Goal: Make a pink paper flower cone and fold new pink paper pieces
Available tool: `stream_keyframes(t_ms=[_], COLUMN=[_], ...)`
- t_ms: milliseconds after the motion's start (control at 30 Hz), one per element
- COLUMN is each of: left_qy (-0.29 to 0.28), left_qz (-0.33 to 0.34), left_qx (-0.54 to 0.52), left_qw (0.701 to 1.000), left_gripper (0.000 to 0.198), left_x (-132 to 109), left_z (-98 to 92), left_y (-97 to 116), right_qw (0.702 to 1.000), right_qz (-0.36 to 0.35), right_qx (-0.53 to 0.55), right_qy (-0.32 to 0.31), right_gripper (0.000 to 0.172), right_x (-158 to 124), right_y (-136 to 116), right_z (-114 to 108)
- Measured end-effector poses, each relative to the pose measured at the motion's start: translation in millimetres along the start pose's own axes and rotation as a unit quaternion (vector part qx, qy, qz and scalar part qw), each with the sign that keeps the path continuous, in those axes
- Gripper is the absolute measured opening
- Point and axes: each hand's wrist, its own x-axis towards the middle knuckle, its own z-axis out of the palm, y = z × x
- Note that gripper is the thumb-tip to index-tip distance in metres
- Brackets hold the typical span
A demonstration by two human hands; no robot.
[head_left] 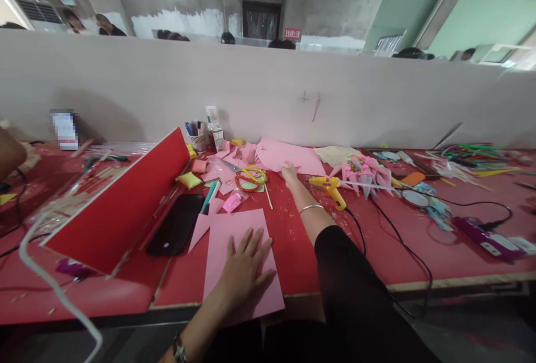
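My left hand lies flat with fingers spread on a pink sheet of paper at the table's front edge. Stretched toward the back, my right hand has its fingers closed at the near edge of another pink sheet. Just left of it rest scissors with yellow and red handles. A yellow glue gun lies to the right of my right wrist. Pink paper scraps and a small pink packet are between the two sheets.
At left stand a red board and a black phone. A pen cup and bottle are near the white partition. Pink paper flowers, cables and a purple tool lie on the right.
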Motion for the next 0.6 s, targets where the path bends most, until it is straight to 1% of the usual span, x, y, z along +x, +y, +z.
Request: stream_keyframes(t_ms=[100,200,267,333,400,433,467,500,533,567,600], left_qy=[-0.021,-0.055,-0.061,-0.087,-0.114,-0.119,-0.106,-0.080,-0.030,0.009,0.029], left_qz=[0.003,0.012,0.021,0.022,0.019,0.009,-0.008,-0.023,-0.035,-0.037,-0.030], left_qx=[-0.016,-0.030,-0.024,-0.015,-0.004,0.005,0.021,0.038,0.060,0.071,0.069], left_qw=[1.000,0.998,0.998,0.996,0.993,0.993,0.994,0.996,0.997,0.997,0.997], left_gripper=[0.057,0.068,0.077,0.086,0.089,0.086,0.081,0.074,0.066,0.062,0.061], left_x=[0.0,-9.0,-21.7,-36.7,-49.7,-54.4,-57.9,-60.2,-61.6,-62.4,-62.9], left_z=[-2.5,-13.0,-20.7,-22.8,-16.2,-10.0,-2.7,4.6,11.0,15.6,17.9], left_y=[-2.8,-3.4,-1.9,-0.2,0.0,-1.0,-2.7,-5.1,-8.1,-11.4,-14.8], right_qw=[0.996,0.989,0.985,0.981,0.976,0.973,0.970,0.966,0.962,0.958,0.953], right_qz=[0.086,0.136,0.150,0.154,0.149,0.144,0.137,0.129,0.121,0.109,0.077], right_qx=[0.003,0.015,0.024,0.032,0.042,0.047,0.052,0.056,0.060,0.064,0.070], right_qy=[-0.017,-0.056,-0.085,-0.117,-0.154,-0.175,-0.195,-0.217,-0.237,-0.257,-0.285], right_gripper=[0.029,0.029,0.028,0.023,0.025,0.025,0.023,0.021,0.019,0.017,0.015], right_x=[-10.9,-30.6,-47.7,-66.4,-84.8,-93.7,-102.1,-110.3,-118.2,-125.8,-133.4], right_y=[0.8,-2.6,-6.9,-13.3,-22.1,-27.1,-31.9,-36.3,-39.8,-42.2,-43.1], right_z=[-2.6,-6.6,-11.6,-20.1,-32.7,-40.4,-49.0,-58.0,-67.4,-76.6,-85.3])
